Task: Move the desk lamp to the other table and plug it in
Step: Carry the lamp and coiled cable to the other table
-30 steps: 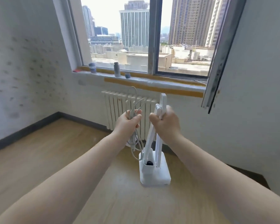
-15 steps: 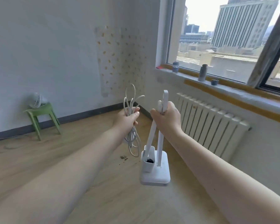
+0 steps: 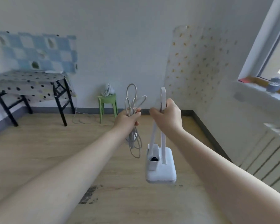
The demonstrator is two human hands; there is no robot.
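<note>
A white folded desk lamp (image 3: 160,167) hangs in the air in front of me, its square base lowest. My right hand (image 3: 168,117) grips the lamp's folded arms near the top. My left hand (image 3: 128,118) is closed around the lamp's coiled white cord (image 3: 133,139), whose loops stick up above the fist and dangle below it. A folding table (image 3: 27,81) with a dotted cloth and black legs stands against the far wall at the left, well beyond both hands.
A green stool (image 3: 107,102) carrying a small white fan (image 3: 107,89) stands by the far wall, with a loose cable on the floor beside it. A radiator (image 3: 268,159) and window sill run along the right wall. Wooden floor lies between me and the table.
The view has swung left from the window and radiator to the far wall, bringing the table into sight. Both hands keep the same hold on lamp and cord.
</note>
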